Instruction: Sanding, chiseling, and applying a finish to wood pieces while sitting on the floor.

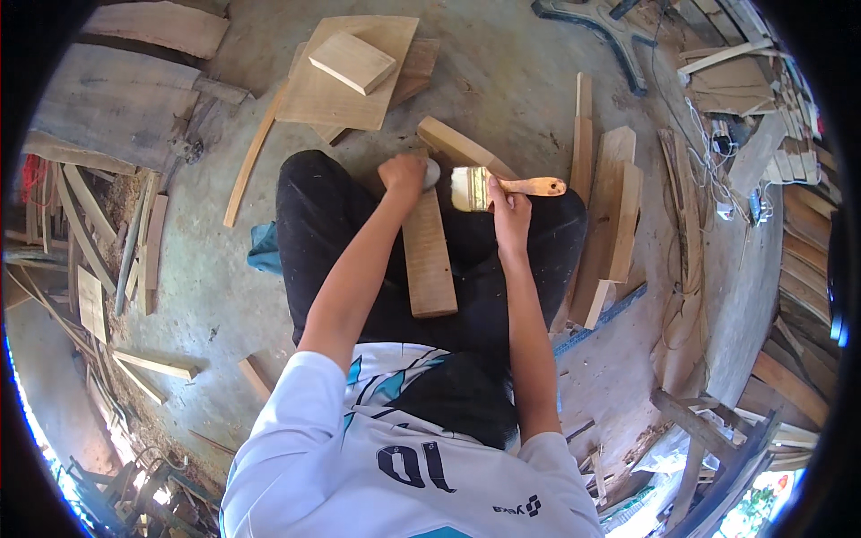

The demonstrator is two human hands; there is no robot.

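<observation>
A wooden board lies lengthwise across my lap, between my dark-trousered legs. At its far end, my left hand is closed against a small grey rounded object. Its kind is hard to make out because the fist hides part of it. My right hand grips a wide paintbrush near where handle and metal band meet. The pale bristles point left, toward the board but apart from it, and the wooden handle sticks out to the right.
Beyond my legs, a wood block rests on flat panels. Long planks lie by my right knee, a teal cloth by my left. Farther right are a cable with a power strip and stacked timber; a dark metal stand is ahead.
</observation>
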